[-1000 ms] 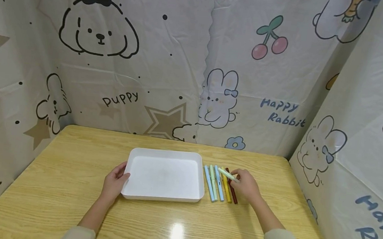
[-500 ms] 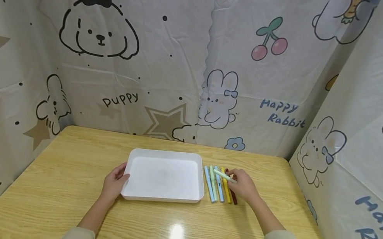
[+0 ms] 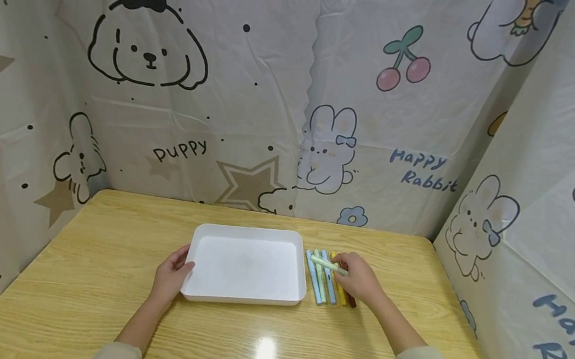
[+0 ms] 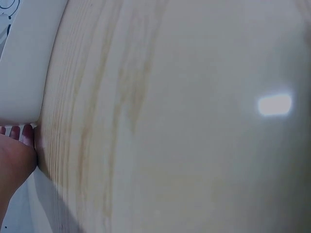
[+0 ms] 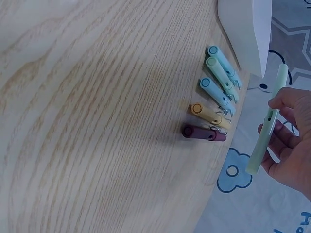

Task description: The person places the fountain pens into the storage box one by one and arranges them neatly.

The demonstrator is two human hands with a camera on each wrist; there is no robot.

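Note:
A shallow white tray (image 3: 242,301) lies on the wooden table. My left hand (image 3: 171,275) grips its left side, thumb over the rim and fingers along the outer wall; the left wrist view shows those fingertips at the tray's corner. My right hand (image 3: 359,278) pinches a light green pen (image 5: 262,138) between thumb and fingers, held above a row of pens. From the tray outward the row runs: blue pen (image 3: 313,279), green pen (image 3: 320,282), second blue pen (image 3: 331,289), yellow pen (image 5: 208,114), dark red pen (image 5: 199,132). The hand partly covers the last two in the head view.
The wooden table (image 3: 229,337) extends in front of the tray and to both sides. A printed cloth (image 3: 255,82) with cartoon drawings hangs behind the table and at both sides. The row of pens lies close beside the tray's right wall.
My right hand has moved left over the row of pens, carrying the light green pen toward the tray. My left hand and the tray have stayed in place.

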